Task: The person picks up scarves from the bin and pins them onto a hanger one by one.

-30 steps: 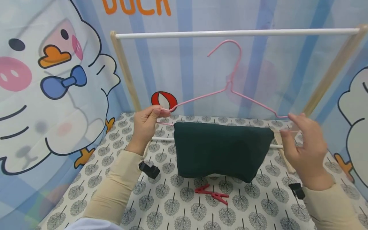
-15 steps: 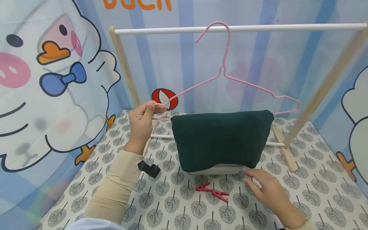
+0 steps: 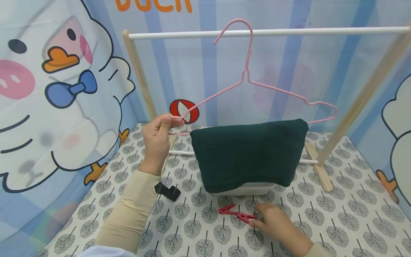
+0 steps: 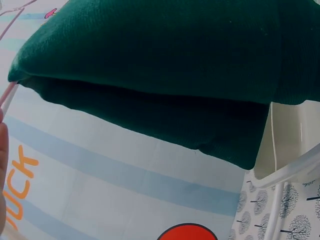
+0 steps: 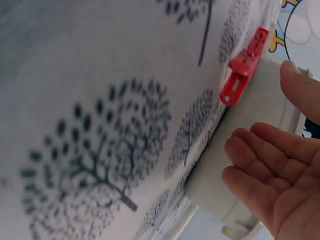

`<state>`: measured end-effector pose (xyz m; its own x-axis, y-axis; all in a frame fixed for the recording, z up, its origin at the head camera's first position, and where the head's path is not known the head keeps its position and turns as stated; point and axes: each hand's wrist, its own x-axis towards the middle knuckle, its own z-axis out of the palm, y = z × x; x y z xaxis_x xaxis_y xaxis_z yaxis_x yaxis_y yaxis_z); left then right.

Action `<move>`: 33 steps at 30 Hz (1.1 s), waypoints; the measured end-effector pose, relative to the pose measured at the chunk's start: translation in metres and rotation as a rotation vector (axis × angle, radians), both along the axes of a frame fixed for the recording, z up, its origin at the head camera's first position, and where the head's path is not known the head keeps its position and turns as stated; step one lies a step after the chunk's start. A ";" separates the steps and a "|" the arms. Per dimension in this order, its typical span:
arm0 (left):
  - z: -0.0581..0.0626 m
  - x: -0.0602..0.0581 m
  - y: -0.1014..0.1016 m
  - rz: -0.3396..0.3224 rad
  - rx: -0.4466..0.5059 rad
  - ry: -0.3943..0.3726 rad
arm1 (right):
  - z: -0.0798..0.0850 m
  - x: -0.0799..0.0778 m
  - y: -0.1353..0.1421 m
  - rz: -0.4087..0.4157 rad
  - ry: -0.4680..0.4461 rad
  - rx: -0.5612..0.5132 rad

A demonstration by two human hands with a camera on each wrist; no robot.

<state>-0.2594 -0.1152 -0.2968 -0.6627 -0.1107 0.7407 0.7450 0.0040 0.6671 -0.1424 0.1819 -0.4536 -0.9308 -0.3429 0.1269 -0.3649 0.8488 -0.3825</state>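
Observation:
My left hand (image 3: 156,139) pinches the left end of a pink wire hanger (image 3: 246,71), tilted with its right end free. Folded over the hanger's lower bar is a dark green cloth (image 3: 248,157), which hangs down on both sides in the left wrist view. Two red clothespins, a left clothespin (image 3: 227,210) and a right clothespin (image 3: 246,217), lie end to end on the patterned tablecloth. Low over the table, my right hand (image 3: 274,225) is beside the right clothespin, with thumb and fingers apart. In the right wrist view, a gap shows between that hand and a red clothespin (image 5: 245,65).
Behind the hanger stands a rack with a white top rail (image 3: 186,35) and a wooden right post (image 3: 363,96). A white container (image 3: 247,189) sits below the cloth, partly hidden. Printed curtains (image 3: 192,71) surround the table.
My right hand has let go of the hanger's right end and moved down and left to the clothespins. The hanger has risen on the right, its hook shifting up and left.

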 end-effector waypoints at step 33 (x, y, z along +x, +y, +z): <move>-0.004 0.005 0.006 0.066 -0.048 0.015 | -0.011 -0.001 -0.008 -0.068 -0.038 0.038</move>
